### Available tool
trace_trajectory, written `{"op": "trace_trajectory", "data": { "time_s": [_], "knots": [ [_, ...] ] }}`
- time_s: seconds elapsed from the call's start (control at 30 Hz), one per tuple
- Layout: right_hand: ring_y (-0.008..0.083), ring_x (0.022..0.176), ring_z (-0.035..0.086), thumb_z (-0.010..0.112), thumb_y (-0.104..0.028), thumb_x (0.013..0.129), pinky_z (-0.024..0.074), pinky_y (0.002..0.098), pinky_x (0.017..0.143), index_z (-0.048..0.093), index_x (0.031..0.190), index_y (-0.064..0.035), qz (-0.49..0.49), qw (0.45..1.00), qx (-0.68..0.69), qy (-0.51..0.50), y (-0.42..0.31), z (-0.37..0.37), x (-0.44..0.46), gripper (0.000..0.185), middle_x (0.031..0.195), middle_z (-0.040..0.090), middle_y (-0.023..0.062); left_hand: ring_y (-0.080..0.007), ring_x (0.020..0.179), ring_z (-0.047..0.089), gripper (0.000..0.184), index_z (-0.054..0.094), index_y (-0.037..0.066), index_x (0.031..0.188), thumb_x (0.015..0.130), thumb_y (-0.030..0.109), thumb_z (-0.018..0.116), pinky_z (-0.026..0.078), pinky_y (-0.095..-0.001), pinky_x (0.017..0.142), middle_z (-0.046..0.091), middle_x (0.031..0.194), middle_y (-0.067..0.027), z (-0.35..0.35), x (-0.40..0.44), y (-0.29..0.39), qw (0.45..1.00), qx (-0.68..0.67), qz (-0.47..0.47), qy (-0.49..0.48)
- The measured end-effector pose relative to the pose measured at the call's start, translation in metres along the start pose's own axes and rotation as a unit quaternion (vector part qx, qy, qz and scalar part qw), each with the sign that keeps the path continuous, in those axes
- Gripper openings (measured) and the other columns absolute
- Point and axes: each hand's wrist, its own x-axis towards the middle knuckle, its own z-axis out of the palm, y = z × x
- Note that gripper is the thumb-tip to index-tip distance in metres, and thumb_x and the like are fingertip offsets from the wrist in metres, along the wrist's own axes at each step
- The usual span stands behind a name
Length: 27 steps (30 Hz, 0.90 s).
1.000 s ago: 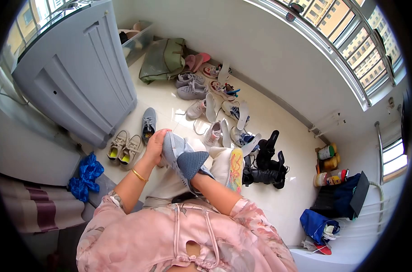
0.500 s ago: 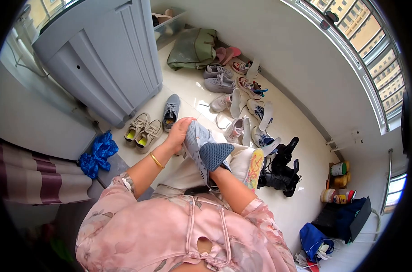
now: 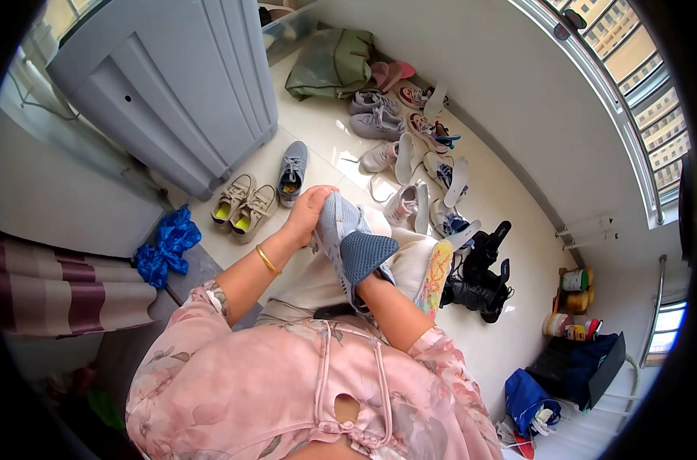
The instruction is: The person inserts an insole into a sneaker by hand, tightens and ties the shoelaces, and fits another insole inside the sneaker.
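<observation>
Nothing obvious has changed: the left hand (image 3: 315, 212) still grips the toe of the grey-blue mesh shoe (image 3: 335, 224) above the cream-clothed lap (image 3: 295, 290), the right hand hidden inside, grip unclear, work seemingly unadvanced.

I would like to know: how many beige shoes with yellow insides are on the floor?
2. The first shoe is nearest the large grey unit; the second shoe is beside it, nearer the left hand. Others may be hidden from view.
</observation>
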Motion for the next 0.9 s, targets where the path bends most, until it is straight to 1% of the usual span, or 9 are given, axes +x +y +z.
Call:
{"op": "trace_trajectory", "data": {
  "time_s": [0.1,0.17,0.33,0.5,0.57,0.6,0.67,0.73,0.9],
  "knots": [
    [0.0239,0.102,0.058,0.045,-0.015,0.095,0.0456,0.0318,0.086,0.049,0.127,0.0008,-0.006,0.998,-0.035,0.050,0.100,0.063,0.029,0.036,0.115,0.058,0.0159,-0.0121,0.089,0.055,0.035,0.059,0.002,0.109,0.094,0.033,0.051,0.047,-0.0270,0.081,0.058,0.097,-0.0044,-0.003,0.003,-0.002,1.000,0.015,0.023,-0.002],
    [0.0245,0.100,0.059,0.046,-0.014,0.094,0.0464,0.0321,0.085,0.050,0.126,0.0009,-0.033,0.990,-0.132,0.041,0.099,0.058,0.024,0.036,0.113,0.059,0.0162,-0.0111,0.090,0.054,0.032,0.061,0.003,0.108,0.094,0.029,0.052,0.044,-0.0260,0.084,0.060,0.098,-0.0038,0.002,0.000,0.004,1.000,-0.001,0.014,-0.011],
    [0.0251,0.098,0.060,0.047,-0.014,0.093,0.0473,0.0324,0.083,0.051,0.125,0.0009,-0.062,0.993,-0.100,0.033,0.089,0.044,0.012,0.036,0.111,0.060,0.0169,-0.0102,0.089,0.054,0.030,0.062,0.002,0.107,0.093,0.027,0.052,0.043,-0.0250,0.085,0.061,0.097,-0.0030,0.012,-0.010,0.010,1.000,-0.009,0.003,-0.003],
    [0.0258,0.095,0.061,0.049,-0.013,0.092,0.0482,0.0327,0.082,0.052,0.124,0.0010,-0.110,0.981,-0.158,0.038,0.116,0.057,0.017,0.035,0.109,0.061,0.0176,-0.0105,0.088,0.055,0.029,0.063,0.002,0.105,0.094,0.027,0.052,0.045,-0.0255,0.082,0.061,0.095,-0.0030,0.009,-0.009,0.009,0.998,-0.051,-0.025,0.000],
    [0.0260,0.094,0.062,0.049,-0.013,0.091,0.0485,0.0328,0.081,0.053,0.123,0.0010,-0.119,0.972,-0.201,0.022,0.115,0.053,0.017,0.035,0.108,0.061,0.0179,-0.0106,0.087,0.055,0.029,0.063,0.002,0.105,0.094,0.027,0.052,0.045,-0.0256,0.081,0.061,0.095,-0.0032,0.009,-0.008,0.007,0.999,-0.037,-0.015,0.001],
    [0.0224,0.098,0.060,0.047,-0.012,0.093,0.0473,0.0302,0.083,0.050,0.126,0.0008,-0.014,0.952,-0.289,-0.105,0.066,0.024,0.009,0.036,0.112,0.060,0.0152,-0.0107,0.086,0.055,0.029,0.063,0.002,0.105,0.094,0.027,0.052,0.046,-0.0257,0.081,0.061,0.094,-0.0034,0.010,-0.007,0.006,1.000,-0.029,-0.011,0.001],
    [0.0213,0.102,0.055,0.045,-0.018,0.096,0.0447,0.0298,0.086,0.048,0.125,-0.0016,0.019,0.998,0.049,-0.040,0.004,-0.004,-0.008,0.033,0.114,0.056,0.0116,-0.0107,0.086,0.055,0.029,0.063,0.002,0.106,0.094,0.027,0.051,0.046,-0.0255,0.081,0.062,0.094,-0.0034,0.009,-0.006,0.005,0.999,-0.046,-0.026,-0.001],
    [0.0204,0.104,0.052,0.044,-0.022,0.098,0.0432,0.0291,0.089,0.046,0.125,-0.0024,0.041,0.976,0.215,-0.012,-0.006,-0.009,-0.011,0.034,0.116,0.054,0.0097,-0.0107,0.086,0.056,0.029,0.063,0.002,0.106,0.094,0.026,0.051,0.046,-0.0254,0.081,0.062,0.094,-0.0034,0.009,-0.006,0.005,0.998,-0.054,-0.033,-0.001],
    [0.0185,0.103,0.053,0.044,-0.019,0.097,0.0436,0.0280,0.088,0.046,0.126,-0.0014,0.091,0.929,0.359,0.005,0.031,0.023,-0.002,0.034,0.115,0.055,0.0100,-0.0104,0.087,0.055,0.030,0.063,0.001,0.105,0.094,0.026,0.052,0.045,-0.0251,0.082,0.062,0.095,-0.0032,0.011,-0.004,0.004,0.998,-0.047,-0.029,-0.001]
  ]
}}
